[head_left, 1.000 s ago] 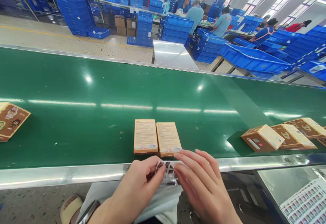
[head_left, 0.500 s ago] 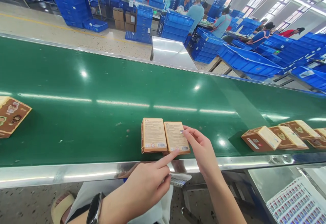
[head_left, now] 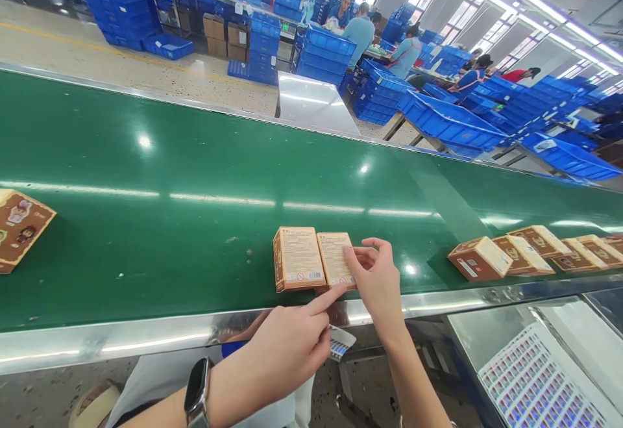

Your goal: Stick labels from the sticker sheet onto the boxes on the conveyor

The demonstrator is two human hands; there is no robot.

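Note:
Two small brown-and-cream cartons lie side by side on the green conveyor belt, printed text faces up: a left carton (head_left: 300, 256) and a right carton (head_left: 335, 252). My left hand (head_left: 292, 343) holds a small sheet of stickers (head_left: 341, 342) below the belt edge, under its curled fingers. Its index finger is stretched out, the tip touching the right carton's lower edge. The thumb of my right hand (head_left: 377, 278) presses on the right carton's upper right face, its other fingers bent by that carton's right side. Whatever lies beneath the thumb is hidden.
More cartons (head_left: 479, 258) stand in a row at the right, and another carton (head_left: 22, 226) is at the far left. A larger sticker sheet (head_left: 535, 376) lies on a metal side table (head_left: 467, 330). Beyond the belt (head_left: 195, 155) are blue crates (head_left: 448, 119) and several people working.
My right thumb has come down onto the right carton; the small shiny piece seen at its fingertips earlier no longer shows. The view has shifted slightly right.

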